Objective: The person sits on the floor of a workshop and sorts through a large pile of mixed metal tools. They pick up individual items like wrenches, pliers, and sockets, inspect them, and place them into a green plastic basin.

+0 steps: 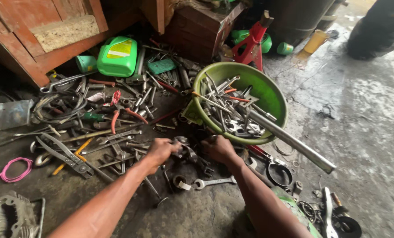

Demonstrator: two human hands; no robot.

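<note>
My left hand [159, 151] and my right hand [220, 149] meet low over a dirty concrete floor, both closed on a dark greasy metal part [189, 153] held between them. The part looks like a small mechanical assembly; its exact shape is hidden by my fingers. Just behind my hands stands a green plastic basin [274, 94], tilted and full of spanners and other steel tools. A long steel pipe [294, 143] sticks out of it to the right. A combination spanner [212, 182] lies flat just in front of my right wrist.
Loose spanners, red-handled pliers [117, 110], big cutters [67, 156] and a pink cord [15, 169] litter the floor at left. A green jerrycan [117, 56] and wooden cabinet stand behind. A red jack stand [252, 44] is beyond the basin. Rings and metal parts lie at lower right.
</note>
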